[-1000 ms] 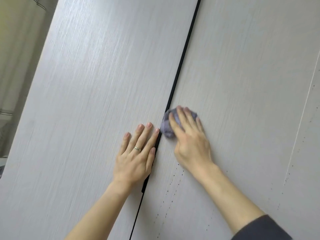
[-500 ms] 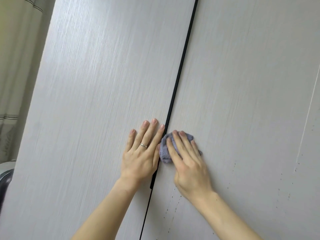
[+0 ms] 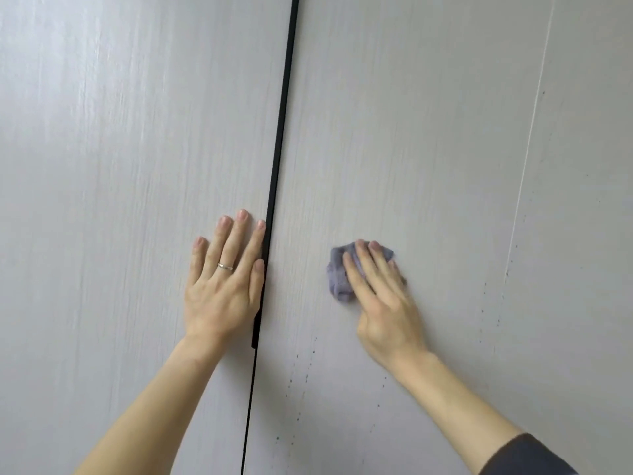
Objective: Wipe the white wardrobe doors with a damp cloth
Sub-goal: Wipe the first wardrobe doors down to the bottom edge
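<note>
Pressing flat against the left wardrobe door [image 3: 120,200], the left hand [image 3: 224,286] has its fingers spread and empty, a ring [image 3: 225,267] on one finger and the index finger lying just beside the black gap [image 3: 279,132] between the doors. To the right, the right hand [image 3: 380,299] holds a bunched purple cloth [image 3: 337,277] against the right wardrobe door [image 3: 411,132] under flattened fingers, apart from the gap. Small dark specks [image 3: 301,382] dot that door's near part.

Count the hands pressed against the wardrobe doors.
2. The left hand lies flat on the left door, beside the black gap. The right hand presses the purple cloth on the right door.
</note>
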Tool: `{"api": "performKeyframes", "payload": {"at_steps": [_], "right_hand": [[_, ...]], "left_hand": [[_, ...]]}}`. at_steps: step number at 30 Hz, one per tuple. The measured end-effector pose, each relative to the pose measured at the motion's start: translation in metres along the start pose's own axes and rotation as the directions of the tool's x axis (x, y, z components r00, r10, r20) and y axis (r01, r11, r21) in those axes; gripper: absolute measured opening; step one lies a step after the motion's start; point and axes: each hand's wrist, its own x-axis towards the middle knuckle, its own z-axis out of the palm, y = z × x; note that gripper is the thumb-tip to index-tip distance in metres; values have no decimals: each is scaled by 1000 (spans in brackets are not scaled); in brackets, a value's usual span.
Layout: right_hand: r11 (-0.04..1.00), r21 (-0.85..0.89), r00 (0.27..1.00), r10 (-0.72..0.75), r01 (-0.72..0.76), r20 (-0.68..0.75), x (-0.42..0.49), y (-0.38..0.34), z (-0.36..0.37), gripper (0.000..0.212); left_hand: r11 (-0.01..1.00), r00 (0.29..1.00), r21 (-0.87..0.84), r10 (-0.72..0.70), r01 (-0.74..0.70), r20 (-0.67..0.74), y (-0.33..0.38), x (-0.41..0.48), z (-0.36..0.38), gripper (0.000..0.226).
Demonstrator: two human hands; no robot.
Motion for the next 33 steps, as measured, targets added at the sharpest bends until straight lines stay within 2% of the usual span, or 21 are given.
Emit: {"api": "performKeyframes", "payload": {"at_steps": [3,5,7,8,10,12,13,15,17,19,20,22,24,25,29,33], "right_hand": [[966,-10,961,-255,257,107,-64,1,-3,60],[952,-12,944,-301,305,136,-70,26,-13,60],[984,-19,979,-176,179,101,-52,50,-17,66],[999,-13,997,-52,52,51,-40,62,-18,70],[977,54,978,206,-204,-39,-21,75,-20,71],[948,80,946,313,-307,-84,-21,74,-19,70],[960,59,957,279,-275,-80,-31,69,-14,69],[995,-14,995,98,-98,-14,-71,51,-5,70],[996,-33,993,-81,85,90,-106,36,-8,63],[988,-18,978,-152,156,139,-112,48,-20,54],[991,-8,982,-129,131,135,-103,59,-25,55],[999,2,997,45,-45,61,-73,88,-28,58],[953,50,953,300,-298,-38,-42,113,-29,67],[922,87,920,384,-377,-79,-34,120,-30,70],[900,115,889,434,-420,-147,-68,106,-15,67],[905,72,905,423,-420,-38,-171,62,9,64]], "left_hand": [[1000,1000,0,-3,3,19,2,0,0,52],[1000,1000,-3,-11,11,27,5,-2,-1,53],[1000,1000,-3,-13,13,8,5,-4,-1,53],[1000,1000,-16,-11,11,-1,6,0,-1,53],[998,999,-42,-39,40,32,3,1,-1,55],[995,995,-74,-61,66,73,5,0,-2,56],[993,994,-81,-74,81,85,6,1,-2,56],[993,991,-78,-74,83,111,8,4,-3,56],[995,988,-75,-53,65,145,8,6,-6,55],[994,983,-85,-53,69,174,10,3,-8,55],[992,985,-89,-73,87,157,12,1,-9,55],[990,986,-93,-91,105,137,15,-1,-9,56],[987,982,-103,-104,121,159,16,-2,-9,57],[986,980,-103,-115,133,165,16,-2,-9,58],[975,968,-122,-162,187,193,23,0,-10,57],[971,948,-107,-178,212,264,22,-18,-14,60]]}}
